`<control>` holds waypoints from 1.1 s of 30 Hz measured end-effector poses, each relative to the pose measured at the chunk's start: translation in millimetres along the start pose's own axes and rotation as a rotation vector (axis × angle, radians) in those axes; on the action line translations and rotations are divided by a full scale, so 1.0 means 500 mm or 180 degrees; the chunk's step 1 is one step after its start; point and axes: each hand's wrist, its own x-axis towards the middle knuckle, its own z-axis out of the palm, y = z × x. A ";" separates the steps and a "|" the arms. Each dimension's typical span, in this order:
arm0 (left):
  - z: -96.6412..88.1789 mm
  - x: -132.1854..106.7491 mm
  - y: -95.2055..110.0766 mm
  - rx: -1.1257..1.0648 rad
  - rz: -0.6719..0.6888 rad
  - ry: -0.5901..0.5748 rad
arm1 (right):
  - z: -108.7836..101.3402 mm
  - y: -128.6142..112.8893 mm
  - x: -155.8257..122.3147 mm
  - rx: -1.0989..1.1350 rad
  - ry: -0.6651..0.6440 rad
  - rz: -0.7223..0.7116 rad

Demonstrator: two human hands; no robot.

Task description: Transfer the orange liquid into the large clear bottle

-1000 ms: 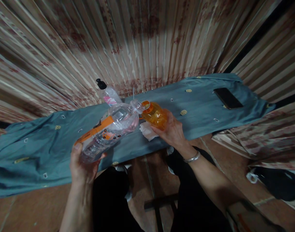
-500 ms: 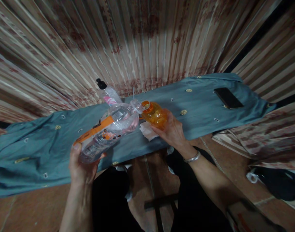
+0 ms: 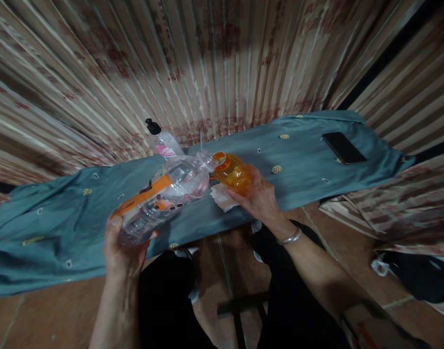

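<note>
My left hand [image 3: 125, 249] is closed around the base of a large clear plastic bottle [image 3: 163, 194] with an orange and white label. The bottle leans with its neck up and to the right. In my right hand [image 3: 260, 194] is a small orange translucent bottle [image 3: 234, 173], tilted so its open mouth points left. The two mouths meet closely; whether they touch I cannot tell. A clear pump bottle [image 3: 167, 144] with a black pump stands behind the large bottle. Below the orange bottle lies a crumpled white tissue [image 3: 223, 198].
A teal patterned cloth [image 3: 294, 182] covers the long narrow table. Toward its right end lies a black phone [image 3: 343, 147]. A pleated curtain [image 3: 222, 63] hangs right behind the table. On the tiled floor at right sits a dark bag [image 3: 421, 274].
</note>
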 end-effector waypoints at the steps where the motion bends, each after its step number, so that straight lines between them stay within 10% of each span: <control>1: 0.000 0.000 0.000 -0.0002 -0.0006 -0.0020 | 0.000 0.000 0.000 0.0005 -0.0008 0.0005; 33: -0.001 -0.004 -0.003 0.0032 0.0054 -0.0009 | -0.013 0.007 0.000 0.0052 -0.0046 -0.0174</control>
